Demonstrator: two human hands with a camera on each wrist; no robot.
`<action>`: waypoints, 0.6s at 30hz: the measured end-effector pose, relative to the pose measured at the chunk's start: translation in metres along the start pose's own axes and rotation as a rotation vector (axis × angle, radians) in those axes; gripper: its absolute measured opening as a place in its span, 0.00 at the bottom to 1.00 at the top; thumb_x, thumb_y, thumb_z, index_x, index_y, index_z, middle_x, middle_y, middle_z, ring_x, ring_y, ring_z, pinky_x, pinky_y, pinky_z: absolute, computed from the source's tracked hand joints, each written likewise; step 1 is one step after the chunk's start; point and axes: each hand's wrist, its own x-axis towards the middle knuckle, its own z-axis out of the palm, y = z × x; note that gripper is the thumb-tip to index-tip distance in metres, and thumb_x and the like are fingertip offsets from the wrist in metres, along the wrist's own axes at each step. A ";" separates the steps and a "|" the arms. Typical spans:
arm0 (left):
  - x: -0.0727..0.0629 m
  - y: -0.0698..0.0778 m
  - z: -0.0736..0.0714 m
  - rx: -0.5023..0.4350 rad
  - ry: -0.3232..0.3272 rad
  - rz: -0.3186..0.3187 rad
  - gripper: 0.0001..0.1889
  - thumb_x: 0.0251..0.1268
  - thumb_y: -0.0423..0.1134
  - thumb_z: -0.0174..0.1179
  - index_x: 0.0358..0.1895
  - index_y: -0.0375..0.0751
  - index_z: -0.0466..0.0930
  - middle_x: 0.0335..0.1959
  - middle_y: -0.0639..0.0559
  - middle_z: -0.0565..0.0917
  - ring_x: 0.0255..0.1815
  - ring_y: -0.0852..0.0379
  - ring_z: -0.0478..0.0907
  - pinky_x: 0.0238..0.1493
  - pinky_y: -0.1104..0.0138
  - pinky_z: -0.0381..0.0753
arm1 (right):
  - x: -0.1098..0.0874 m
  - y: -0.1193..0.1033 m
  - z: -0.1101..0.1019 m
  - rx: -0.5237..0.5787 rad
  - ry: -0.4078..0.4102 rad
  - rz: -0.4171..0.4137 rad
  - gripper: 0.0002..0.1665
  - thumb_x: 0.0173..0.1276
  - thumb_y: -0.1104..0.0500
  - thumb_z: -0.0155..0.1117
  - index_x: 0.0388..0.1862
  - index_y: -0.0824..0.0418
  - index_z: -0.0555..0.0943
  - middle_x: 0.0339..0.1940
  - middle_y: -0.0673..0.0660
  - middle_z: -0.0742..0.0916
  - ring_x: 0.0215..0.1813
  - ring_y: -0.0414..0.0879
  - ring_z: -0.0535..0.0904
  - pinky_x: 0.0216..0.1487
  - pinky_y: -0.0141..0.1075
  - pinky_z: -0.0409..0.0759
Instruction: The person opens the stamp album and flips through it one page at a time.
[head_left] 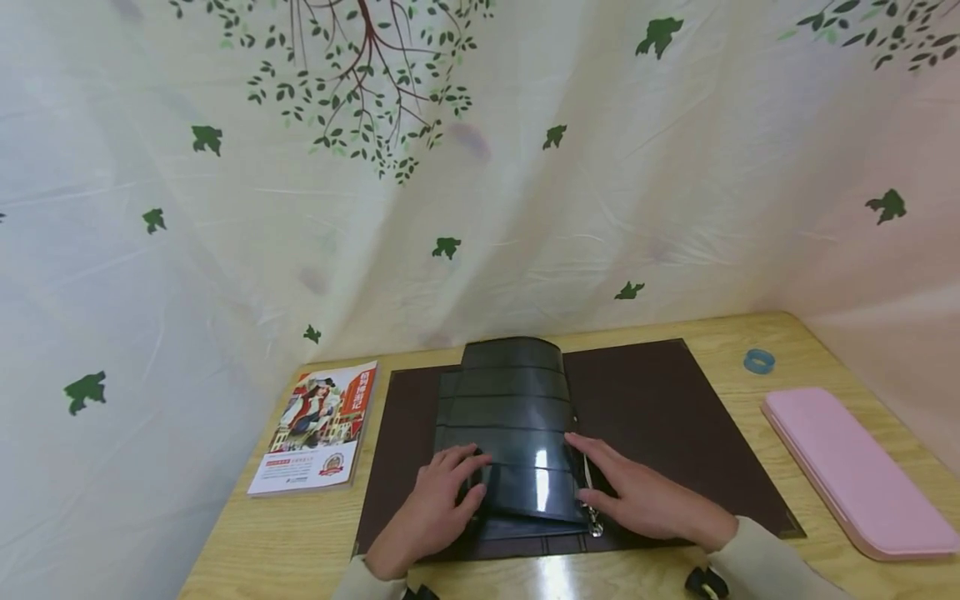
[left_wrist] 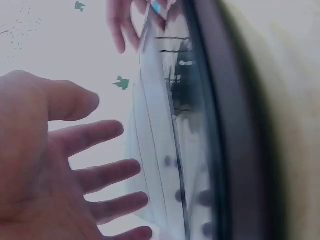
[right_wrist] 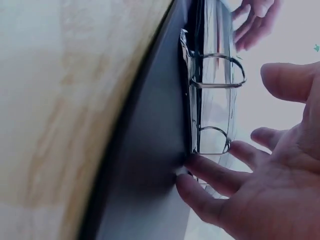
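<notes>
A dark brown ring binder (head_left: 652, 400) lies spread open on the table. Glossy black pocket pages (head_left: 517, 408) rest over its left half, the top sheet curving up at the far end. My left hand (head_left: 438, 504) is at the near left edge of these pages, fingers relaxed and spread. In the left wrist view its fingers (left_wrist: 107, 177) point toward the pages' edge. My right hand (head_left: 641, 496) is beside the spine, fingers extended. The right wrist view shows metal rings (right_wrist: 218, 86) through the pages, with two fingertips (right_wrist: 190, 182) at the inner cover just beside them.
A paperback book (head_left: 315, 429) with a colourful cover lies left of the binder. On the right are a pink case (head_left: 855, 467) and a blue roll of tape (head_left: 759, 361). Behind the wooden table (head_left: 232, 542) hangs a pale curtain (head_left: 525, 250) printed with leaves.
</notes>
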 end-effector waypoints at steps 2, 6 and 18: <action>-0.001 -0.002 0.003 0.010 -0.050 -0.007 0.21 0.72 0.46 0.50 0.66 0.51 0.70 0.68 0.45 0.65 0.67 0.42 0.58 0.55 0.39 0.60 | 0.003 -0.001 -0.001 0.005 -0.006 0.018 0.42 0.71 0.40 0.51 0.77 0.45 0.47 0.75 0.55 0.56 0.67 0.57 0.64 0.54 0.58 0.69; -0.002 -0.004 0.009 0.030 -0.135 -0.030 0.22 0.72 0.48 0.51 0.66 0.54 0.69 0.70 0.46 0.62 0.68 0.42 0.56 0.55 0.35 0.59 | 0.013 0.001 -0.008 0.041 0.015 0.040 0.43 0.72 0.40 0.50 0.77 0.50 0.47 0.74 0.59 0.57 0.66 0.59 0.64 0.55 0.57 0.69; -0.003 -0.003 0.009 0.023 -0.185 -0.056 0.19 0.72 0.47 0.50 0.64 0.54 0.73 0.70 0.47 0.63 0.69 0.41 0.56 0.57 0.37 0.56 | 0.073 0.026 -0.028 0.014 0.117 0.052 0.50 0.68 0.38 0.55 0.75 0.66 0.49 0.71 0.69 0.61 0.70 0.62 0.58 0.63 0.57 0.59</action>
